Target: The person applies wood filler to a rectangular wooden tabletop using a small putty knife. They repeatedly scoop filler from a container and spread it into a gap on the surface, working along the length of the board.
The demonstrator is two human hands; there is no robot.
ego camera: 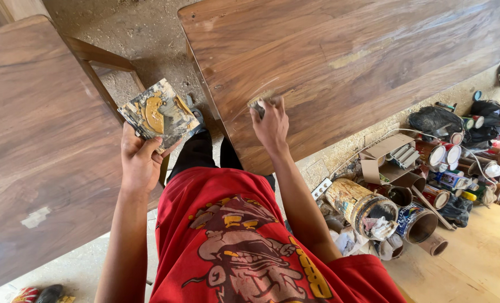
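My left hand [139, 160] holds up a square board [159, 114] smeared with yellow-brown filler paste. My right hand [271, 124] grips a small putty scraper [259, 103] and presses it against the dark wooden panel [345, 62] in front of me, near its lower left edge. A pale streak of filler [351, 58] shows further along that panel. My red printed shirt [244, 241] fills the bottom of the view.
A second wooden panel [42, 140] stands at the left, on a wooden frame [101, 62]. At the right lie several paint cans [415, 221], a paste-stained tin [359, 205], cardboard boxes [387, 154], rags and a cable. The floor is sandy.
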